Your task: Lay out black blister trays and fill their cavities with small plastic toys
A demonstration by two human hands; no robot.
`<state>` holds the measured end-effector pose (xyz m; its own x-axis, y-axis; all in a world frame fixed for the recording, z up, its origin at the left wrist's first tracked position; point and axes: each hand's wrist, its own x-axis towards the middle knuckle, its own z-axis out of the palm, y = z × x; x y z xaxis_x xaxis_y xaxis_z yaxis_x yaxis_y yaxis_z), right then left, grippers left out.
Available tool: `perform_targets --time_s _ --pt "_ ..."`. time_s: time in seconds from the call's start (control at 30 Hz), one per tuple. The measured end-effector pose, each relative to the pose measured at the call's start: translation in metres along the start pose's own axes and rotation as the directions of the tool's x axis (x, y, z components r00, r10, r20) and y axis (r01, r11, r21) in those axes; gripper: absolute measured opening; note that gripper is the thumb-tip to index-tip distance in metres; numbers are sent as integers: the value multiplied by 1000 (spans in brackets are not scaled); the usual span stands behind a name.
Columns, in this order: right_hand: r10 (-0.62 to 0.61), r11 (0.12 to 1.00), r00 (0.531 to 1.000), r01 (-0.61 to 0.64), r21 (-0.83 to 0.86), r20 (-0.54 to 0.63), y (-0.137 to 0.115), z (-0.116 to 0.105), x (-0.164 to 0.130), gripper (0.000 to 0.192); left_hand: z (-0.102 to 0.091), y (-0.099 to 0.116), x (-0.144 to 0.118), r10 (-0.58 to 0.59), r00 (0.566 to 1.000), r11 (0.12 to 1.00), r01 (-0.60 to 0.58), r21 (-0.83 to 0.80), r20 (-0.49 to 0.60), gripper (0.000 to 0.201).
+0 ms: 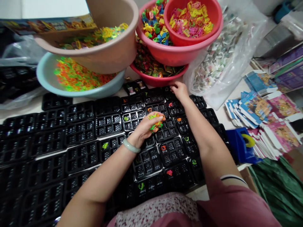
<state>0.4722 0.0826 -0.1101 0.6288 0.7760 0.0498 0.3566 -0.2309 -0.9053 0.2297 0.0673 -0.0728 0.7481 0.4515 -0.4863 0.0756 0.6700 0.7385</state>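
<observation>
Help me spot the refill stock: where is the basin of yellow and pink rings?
In the head view, the small red basin sits top centre-right, nested inside a larger pink basin, just beyond the right hand and left of the clear plastic bag.

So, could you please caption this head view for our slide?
Left hand clutching small colourful plastic rings over black compartmented plastic trays; right hand reaching the far trays.
</observation>
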Motion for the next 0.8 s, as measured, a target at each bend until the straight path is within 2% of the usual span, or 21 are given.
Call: perform_targets --time_s 0.07,0.13,0.17,0.23,0.3,0.4,0.57,0.73,0.8 --pt "-89 994 995 87 59 36 -11 -14 -36 17 2 1 5 12 1000 1000 -12 -19 -14 44" --pt "-133 985 972 108 138 192 -21 -27 -80 24 9 0 13 29 999 999 -31 -41 -37 45" --pt "-142 981 962 105 163 233 -25 -32 -100 29 15 -2 18 45 998 998 -47 -50 -53 44" --pt "-127 981 966 89 173 224 -28 -38 -134 38 30 -7 28 86 993 994 -91 -66 -78 42" --pt "-94 985 989 75 154 118 -24 -40 -153 37 48 -14 37 117 989 989 -125 -82 -94 40" --pt "-63 986 997 69 154 -45 -12 -44 -162 20 72 -21 46 118 990 984 -127 -127 -79 39" --pt "9 978 996 11 210 -91 -1 -59 -166 17 88 -25 52 70 997 988 -66 -139 25 39" --pt "-191 979 977 196 52 -92 5 -75 -169 11 92 -29 63 37 991 993 -22 -119 130 41" --pt "-207 978 975 209 18 -83 7 -81 -166 10 97 -29 71 33 987 994 -16 -109 159 41"
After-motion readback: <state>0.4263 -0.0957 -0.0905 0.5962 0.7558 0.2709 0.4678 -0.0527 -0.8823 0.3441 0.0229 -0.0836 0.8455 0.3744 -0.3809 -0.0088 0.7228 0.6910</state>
